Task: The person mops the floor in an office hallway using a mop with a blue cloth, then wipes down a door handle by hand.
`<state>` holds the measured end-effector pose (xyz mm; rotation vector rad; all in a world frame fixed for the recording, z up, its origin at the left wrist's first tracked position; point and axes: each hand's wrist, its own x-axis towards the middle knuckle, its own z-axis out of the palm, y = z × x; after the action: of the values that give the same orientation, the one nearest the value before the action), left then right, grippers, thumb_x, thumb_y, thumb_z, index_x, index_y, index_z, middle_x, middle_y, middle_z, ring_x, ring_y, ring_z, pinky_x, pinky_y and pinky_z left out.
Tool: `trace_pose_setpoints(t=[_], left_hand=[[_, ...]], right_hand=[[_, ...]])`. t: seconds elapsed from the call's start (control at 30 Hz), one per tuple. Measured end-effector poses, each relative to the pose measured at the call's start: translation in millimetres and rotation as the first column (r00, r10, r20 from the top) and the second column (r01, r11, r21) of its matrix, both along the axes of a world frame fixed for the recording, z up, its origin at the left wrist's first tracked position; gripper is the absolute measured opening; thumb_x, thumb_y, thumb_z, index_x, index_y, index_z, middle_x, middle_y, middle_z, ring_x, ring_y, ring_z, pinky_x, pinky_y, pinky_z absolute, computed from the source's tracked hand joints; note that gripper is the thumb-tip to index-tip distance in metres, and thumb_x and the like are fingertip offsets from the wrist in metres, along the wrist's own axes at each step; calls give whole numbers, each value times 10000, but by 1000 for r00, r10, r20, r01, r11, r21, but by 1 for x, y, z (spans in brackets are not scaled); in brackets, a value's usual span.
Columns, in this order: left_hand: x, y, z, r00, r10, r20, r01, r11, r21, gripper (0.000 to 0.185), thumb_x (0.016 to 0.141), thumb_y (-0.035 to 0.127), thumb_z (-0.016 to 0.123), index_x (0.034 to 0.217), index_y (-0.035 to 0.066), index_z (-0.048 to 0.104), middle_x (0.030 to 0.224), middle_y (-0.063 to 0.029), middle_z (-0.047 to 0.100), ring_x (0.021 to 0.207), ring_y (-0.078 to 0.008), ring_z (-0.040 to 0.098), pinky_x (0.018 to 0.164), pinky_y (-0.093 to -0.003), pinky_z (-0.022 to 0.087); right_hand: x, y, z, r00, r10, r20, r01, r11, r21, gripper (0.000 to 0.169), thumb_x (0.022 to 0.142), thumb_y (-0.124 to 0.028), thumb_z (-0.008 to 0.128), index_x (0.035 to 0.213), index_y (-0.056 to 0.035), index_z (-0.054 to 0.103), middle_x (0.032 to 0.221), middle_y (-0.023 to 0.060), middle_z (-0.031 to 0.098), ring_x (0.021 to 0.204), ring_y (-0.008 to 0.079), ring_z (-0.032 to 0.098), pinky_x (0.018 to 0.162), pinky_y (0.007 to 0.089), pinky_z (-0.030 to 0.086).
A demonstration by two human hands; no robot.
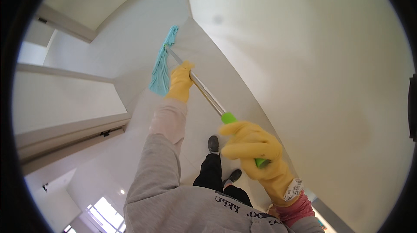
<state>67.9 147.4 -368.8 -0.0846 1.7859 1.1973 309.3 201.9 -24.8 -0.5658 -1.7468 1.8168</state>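
Observation:
A mop with a metal pole runs slantwise before me, from its green handle grip near my body to a turquoise cloth head on the pale floor. My left hand, in a yellow rubber glove, is wrapped around the pole's lower part, close to the cloth. Around the green grip at the upper end, my right hand is closed, also in a yellow glove. The grip's end pokes out below the fingers. The cloth lies long and bunched, partly hidden behind my left glove.
A white wall rises along the right side. On the left, wall ends and door frames border openings. My dark shoes stand on the tiled floor behind the mop. A bright window shows at lower left.

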Motion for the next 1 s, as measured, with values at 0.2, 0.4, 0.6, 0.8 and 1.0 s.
trace_pose_setpoints(t=[0.2,0.4,0.6,0.8,1.0], left_hand=[[29,-33,18,72,-715,-696,810,448,-377,146,693,77,727,806,158,682,873,-73,665,878,-317,624,756,-401,509],[55,-74,34,27,-829,-558,881,284,-379,122,672,86,725,741,149,646,846,-71,651,883,-331,614,766,-426,493],[21,-92,74,1,-847,-532,932,193,-306,130,663,131,736,765,139,655,850,-85,655,891,-341,620,786,-448,491],[73,-86,111,-152,-927,-342,930,-17,-367,180,674,202,745,837,152,689,902,-89,674,941,-334,634,814,-453,513],[139,-64,158,-435,-894,-103,859,-378,-344,203,706,217,719,909,201,723,972,-92,695,972,-330,651,823,-440,549]], right_hand=[[43,-34,27,960,-231,158,235,972,-6,296,754,138,505,908,-13,708,797,61,657,747,258,633,912,515,546],[67,-42,50,952,-189,242,230,961,-152,278,762,124,507,887,-14,713,781,70,657,762,258,640,922,502,546],[62,-32,64,973,-202,113,228,923,-310,389,647,148,501,907,0,750,757,89,660,731,269,640,869,493,559],[96,-36,99,912,-381,152,408,879,-245,95,758,19,646,716,-32,715,680,81,651,631,238,631,671,393,513],[103,-69,142,586,-737,338,797,600,-74,292,887,-141,678,615,-115,575,508,24,537,427,142,497,508,283,365]])
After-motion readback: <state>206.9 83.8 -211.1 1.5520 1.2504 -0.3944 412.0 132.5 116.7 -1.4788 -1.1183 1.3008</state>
